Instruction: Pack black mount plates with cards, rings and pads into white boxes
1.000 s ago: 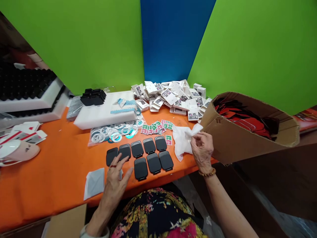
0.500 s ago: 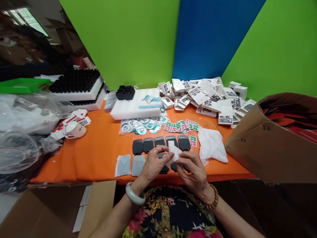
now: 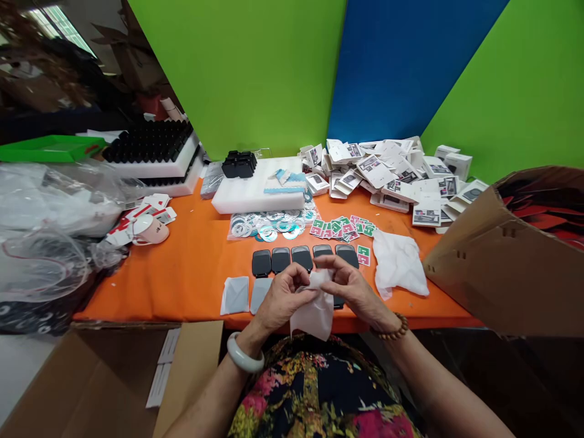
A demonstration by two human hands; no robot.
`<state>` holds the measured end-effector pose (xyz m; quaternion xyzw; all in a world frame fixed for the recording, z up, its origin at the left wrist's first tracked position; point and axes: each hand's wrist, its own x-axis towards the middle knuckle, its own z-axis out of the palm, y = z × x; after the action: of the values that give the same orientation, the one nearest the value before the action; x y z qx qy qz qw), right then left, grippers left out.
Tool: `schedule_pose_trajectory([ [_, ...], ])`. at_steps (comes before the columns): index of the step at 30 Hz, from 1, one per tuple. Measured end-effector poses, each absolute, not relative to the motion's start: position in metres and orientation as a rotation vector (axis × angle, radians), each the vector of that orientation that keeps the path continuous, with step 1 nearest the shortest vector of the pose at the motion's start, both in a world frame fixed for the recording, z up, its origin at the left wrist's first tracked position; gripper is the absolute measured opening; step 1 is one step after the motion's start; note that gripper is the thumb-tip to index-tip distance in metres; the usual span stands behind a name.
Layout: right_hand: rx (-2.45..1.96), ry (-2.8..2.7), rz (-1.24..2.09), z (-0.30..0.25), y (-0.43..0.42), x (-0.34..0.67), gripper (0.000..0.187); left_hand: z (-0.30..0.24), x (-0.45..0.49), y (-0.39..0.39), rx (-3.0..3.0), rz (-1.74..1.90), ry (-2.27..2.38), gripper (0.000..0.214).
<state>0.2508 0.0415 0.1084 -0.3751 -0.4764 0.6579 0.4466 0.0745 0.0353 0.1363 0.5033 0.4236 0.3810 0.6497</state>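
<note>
A thin white translucent pouch (image 3: 314, 316) hangs between my hands over the table's front edge. My left hand (image 3: 283, 299) pinches its upper left part between thumb and fingers. At the upper right, my right hand (image 3: 353, 287) has its thumb and fingertips on the pouch's top edge. Behind my hands lies a row of flat black square devices (image 3: 280, 260); others in a nearer row are mostly covered by my hands and the pouch. To the left are two flat pieces in whitish wrapping, a left one (image 3: 236, 296) and a right one (image 3: 260, 294).
A pile of white pouches (image 3: 400, 264) lies right, before a cardboard box (image 3: 483, 267). Pink and green stickers (image 3: 335, 228), ring-shaped discs (image 3: 269, 230) and a white foam block (image 3: 255, 198) sit farther back. Small white boxes (image 3: 378, 173) are heaped along the wall.
The white pouch, bunched up between my fingertips before, now hangs down spread out. My hands have drawn slightly nearer my body, and the view has shifted a little.
</note>
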Motion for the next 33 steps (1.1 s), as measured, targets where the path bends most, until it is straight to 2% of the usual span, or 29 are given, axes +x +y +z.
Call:
schedule_pose_trajectory([
  [2,-0.971,-1.151,1.618,0.109,0.041,0.249,0.027,0.136,0.073,0.034,1.093,0.905,0.976,0.036],
  [3,-0.999,-1.153,1.594,0.11,0.039,0.248,0.025,0.135,0.073,0.034,1.048,0.909,0.971,0.043],
  [5,-1.052,-1.19,1.551,0.11,0.036,0.248,0.027,0.134,0.07,0.034,0.965,0.89,0.959,0.049],
  [9,-1.13,-1.374,1.399,0.107,0.03,0.249,0.028,0.13,0.067,0.034,0.959,0.904,1.013,0.028],
  [13,-1.195,-1.476,1.303,0.104,0.028,0.247,0.035,0.124,0.07,0.03,0.84,1.006,1.048,0.03],
  [19,-1.207,-1.469,1.411,0.101,0.022,0.237,0.047,0.123,0.075,0.022,0.399,1.003,0.841,0.035],
  [22,-1.155,-1.429,1.466,0.099,0.018,0.232,0.047,0.122,0.069,0.02,0.346,0.93,0.81,0.038],
  [28,-0.845,-1.205,1.75,0.09,0.013,0.233,0.045,0.115,0.04,0.016,0.607,0.724,0.851,0.042],
  [30,-0.811,-1.26,1.866,0.088,0.011,0.235,0.045,0.116,0.028,0.018,0.774,0.621,0.884,0.039],
  [33,-0.907,-1.514,1.848,0.09,0.007,0.237,0.04,0.121,0.01,0.022,1.084,0.462,0.98,0.031],
])
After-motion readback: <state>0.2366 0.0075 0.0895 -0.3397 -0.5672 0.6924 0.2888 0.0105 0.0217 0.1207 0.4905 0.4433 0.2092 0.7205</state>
